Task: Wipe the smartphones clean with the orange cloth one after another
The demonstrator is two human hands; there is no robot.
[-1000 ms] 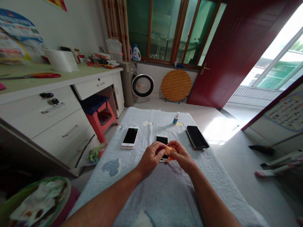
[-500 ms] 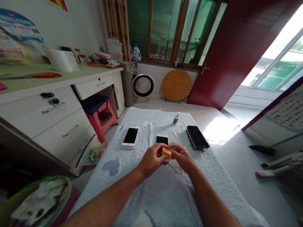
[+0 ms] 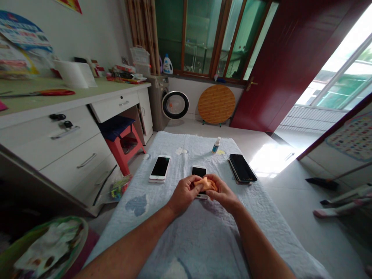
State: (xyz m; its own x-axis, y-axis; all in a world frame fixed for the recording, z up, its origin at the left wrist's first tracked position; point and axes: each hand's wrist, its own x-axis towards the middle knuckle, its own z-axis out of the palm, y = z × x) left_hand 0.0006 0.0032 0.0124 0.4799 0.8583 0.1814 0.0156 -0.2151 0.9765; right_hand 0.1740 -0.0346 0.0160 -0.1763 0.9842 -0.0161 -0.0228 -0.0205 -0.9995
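Note:
An orange cloth [image 3: 207, 183] is bunched between my two hands. My left hand [image 3: 186, 192] pinches its left side, and my right hand [image 3: 223, 192] has its fingers wrapped round the right side. Beneath the cloth lies a white phone [image 3: 199, 169] with a dark screen, its middle covered by the hands and cloth. Another white phone [image 3: 160, 168] lies to the left, on top of something thin. Over on the right, a black phone [image 3: 243, 168] rests on another flat device. A small spray bottle [image 3: 216, 145] stands farther back.
A pale blue cloth with leaf shapes covers the table [image 3: 162, 209]. Left of it are a red stool [image 3: 124, 149], white drawers [image 3: 69, 135] and a green-rimmed bin [image 3: 84, 236]. Behind stand a washing machine [image 3: 158, 104] with its door open and a round wooden board [image 3: 216, 104].
The orange cloth has been reshaped and now spreads wider between my fingers. My hands have shifted slightly, and the lower edge of the middle phone now shows. The other phones have not moved.

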